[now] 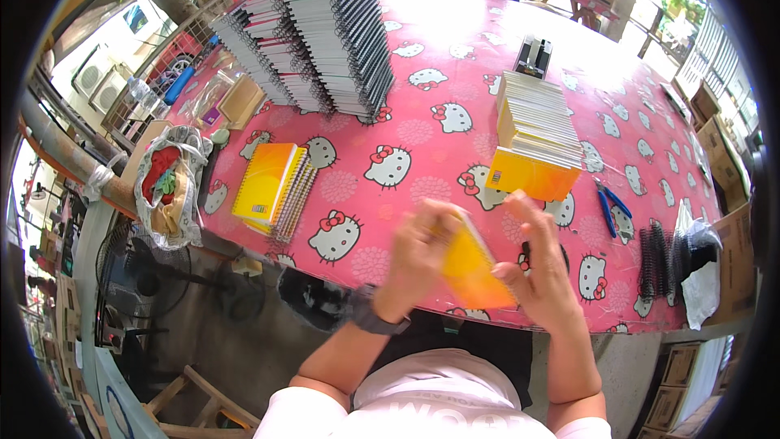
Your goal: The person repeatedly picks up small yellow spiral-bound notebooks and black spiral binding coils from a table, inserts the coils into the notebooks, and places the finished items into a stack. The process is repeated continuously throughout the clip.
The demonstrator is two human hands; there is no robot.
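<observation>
Live at the table's near edge: a yellow notebook in hand!
The left hand, blurred, grips its upper side; the right hand's fingers spread loosely, thumb by its edge. Looks like edge or binding work, calling for a steady left hold and careful right fingertips. Blue-handled pliers lie toward the right edge; a yellow-covered stack stands beyond.
</observation>
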